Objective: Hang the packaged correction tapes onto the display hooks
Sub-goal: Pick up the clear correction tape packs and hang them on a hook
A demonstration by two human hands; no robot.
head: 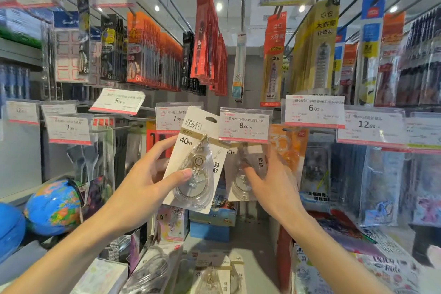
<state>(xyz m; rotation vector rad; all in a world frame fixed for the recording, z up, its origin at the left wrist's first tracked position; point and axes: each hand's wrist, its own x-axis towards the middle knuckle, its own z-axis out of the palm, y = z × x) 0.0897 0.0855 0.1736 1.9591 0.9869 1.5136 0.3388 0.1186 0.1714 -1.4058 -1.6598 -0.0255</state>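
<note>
My left hand grips a cream packaged correction tape marked 40m, thumb across its clear blister, holding it tilted in front of the 7.90 price tag. My right hand touches a second identical package that hangs under the 8.00 price tag; its fingers lie on the blister. The hook carrying that package is hidden behind the tag. More of the same cream packages lie at the bottom centre.
Rows of hooks above carry red and black pen packs and yellow refill packs. An orange package hangs right of the tapes. A globe sits lower left. Books and boxes fill the low shelf at right.
</note>
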